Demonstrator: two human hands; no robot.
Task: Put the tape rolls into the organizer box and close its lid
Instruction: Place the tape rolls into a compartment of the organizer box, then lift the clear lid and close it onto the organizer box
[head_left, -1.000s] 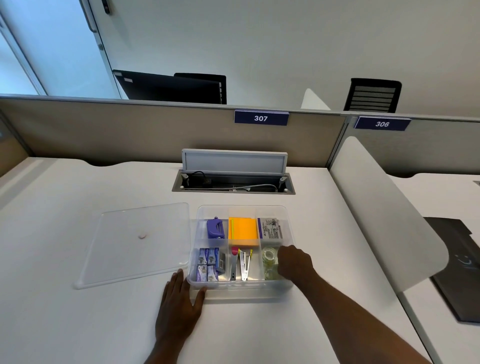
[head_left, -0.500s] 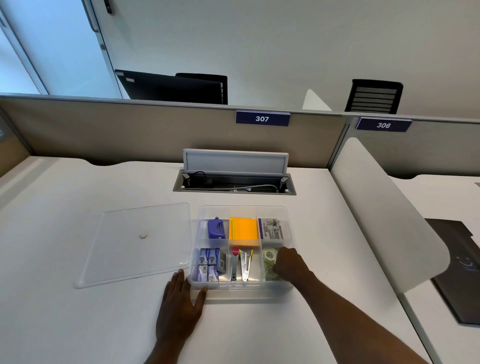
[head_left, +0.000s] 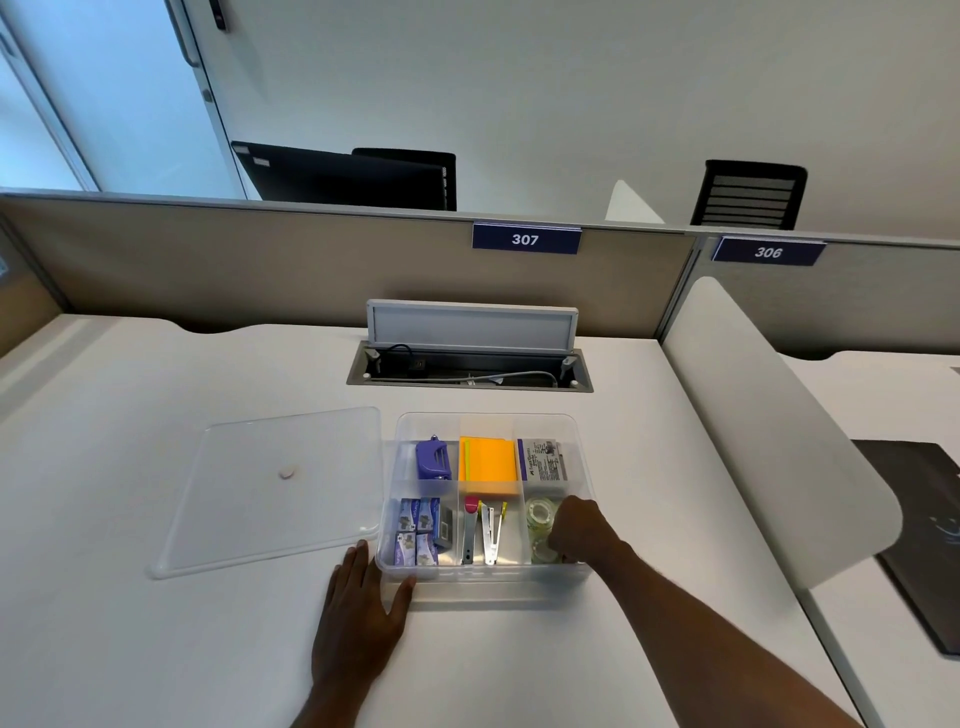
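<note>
Right hand (head_left: 576, 527) sinks deeper, fingers hidden among tape rolls (head_left: 540, 514); left hand (head_left: 363, 608) spread; lid (head_left: 270, 483) still off.

Organizer box (head_left: 582, 452) sits mid-desk (head_left: 156, 649); lid (head_left: 270, 493) lies flat just left of it. Tape rolls (head_left: 540, 514) in near-right compartment, right hand (head_left: 579, 530) over them. Left hand (head_left: 363, 613) flat on desk at box's near-left corner.
</note>
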